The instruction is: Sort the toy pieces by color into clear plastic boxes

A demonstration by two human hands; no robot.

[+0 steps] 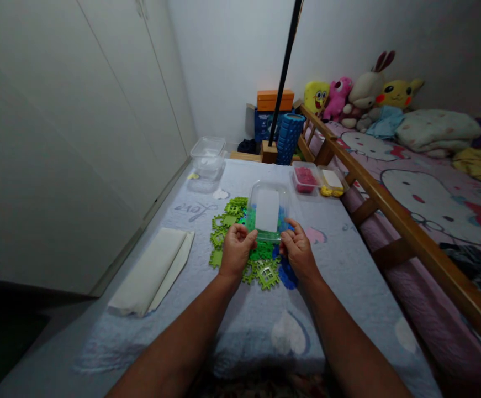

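Observation:
Both my hands grip the near edge of a clear plastic container [268,210] with a white label on its bottom, tipped upside down over a pile. My left hand [236,250] pinches its near left corner and my right hand [297,251] holds its near right corner. Under and around the container lie several green interlocking tiles [228,224] and some blue tiles [286,274], spread on the pale blue sheet [331,260].
A folded white cloth [151,271] lies at the left. Empty clear tubs [207,155] stand at the far left, a tub of red pieces [305,178] and one of yellow pieces [332,182] at the far right. A wooden bed rail [393,215] runs along the right.

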